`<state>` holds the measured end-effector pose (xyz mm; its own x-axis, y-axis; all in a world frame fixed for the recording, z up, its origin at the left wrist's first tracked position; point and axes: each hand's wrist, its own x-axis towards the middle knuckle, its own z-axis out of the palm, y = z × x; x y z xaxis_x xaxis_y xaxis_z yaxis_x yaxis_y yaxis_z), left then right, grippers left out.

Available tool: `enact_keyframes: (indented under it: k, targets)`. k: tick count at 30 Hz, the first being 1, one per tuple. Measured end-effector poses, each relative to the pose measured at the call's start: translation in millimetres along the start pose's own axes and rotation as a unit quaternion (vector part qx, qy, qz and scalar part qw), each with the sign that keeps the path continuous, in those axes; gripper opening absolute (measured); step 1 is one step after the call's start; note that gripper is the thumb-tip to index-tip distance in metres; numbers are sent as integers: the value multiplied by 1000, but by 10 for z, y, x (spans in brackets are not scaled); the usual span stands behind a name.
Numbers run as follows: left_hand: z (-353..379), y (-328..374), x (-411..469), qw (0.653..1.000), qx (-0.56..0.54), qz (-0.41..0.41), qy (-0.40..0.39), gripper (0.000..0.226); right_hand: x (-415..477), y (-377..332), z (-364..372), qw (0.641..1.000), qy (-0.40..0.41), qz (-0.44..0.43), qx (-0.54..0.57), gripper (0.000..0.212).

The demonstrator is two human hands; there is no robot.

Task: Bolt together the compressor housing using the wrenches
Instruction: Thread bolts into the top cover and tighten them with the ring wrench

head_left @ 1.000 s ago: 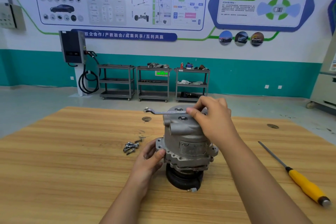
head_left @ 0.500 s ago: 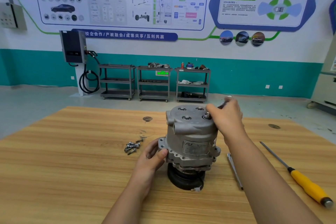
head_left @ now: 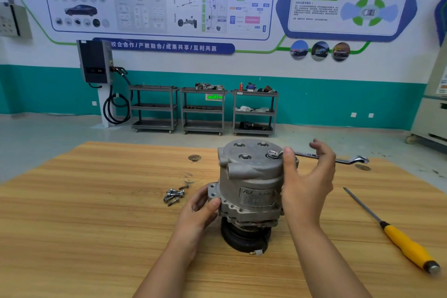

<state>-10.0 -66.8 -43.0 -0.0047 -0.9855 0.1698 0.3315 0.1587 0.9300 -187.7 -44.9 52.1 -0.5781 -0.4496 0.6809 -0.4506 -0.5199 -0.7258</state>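
Wooden bench [head_left: 96, 201] holds the compressor [head_left: 251, 176]; your left hand [head_left: 200, 210] grips its bottom edge, your right hand [head_left: 307, 184] is wide, thumb pressing the wrench [head_left: 306, 155] on its top

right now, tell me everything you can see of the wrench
The slim silver metal double-ended wrench lies roughly level, its ring end seated on a bolt atop the grey cast-metal compressor housing, its shaft reaching right to an offset far end. The right hand touches it, thumb by the ring end, fingers loose.
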Motion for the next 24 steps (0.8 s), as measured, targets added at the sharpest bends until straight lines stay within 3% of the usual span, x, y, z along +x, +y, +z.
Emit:
enact_keyframes:
  k: [5, 9, 14, 18, 20, 24]
  targets:
    - [16, -2, -1, 1000, 0, -2, 5, 64, -167, 109, -203, 987, -25, -155, -46, 27]
    - [25, 7, -12, 1000, -5, -1, 9, 55, -365, 163, -233, 970, -99, -223, -11, 39]
    - [15, 13, -19, 1000, -11, -3, 9, 57, -507, 160, -217, 958, -143, -240, 60, 26]
    - [17, 14, -16, 1000, -13, -5, 14, 59, -378, 19, -200, 970, -113, -115, 183, 18]
    - [29, 28, -22, 1000, -16, -5, 14, 59, -240, -35, -207, 969, -155, -99, 167, 23]
    - [43, 48, -36, 1000, -16, -3, 6, 57, 49, -128, -143, 951, -273, -141, 20, 23]
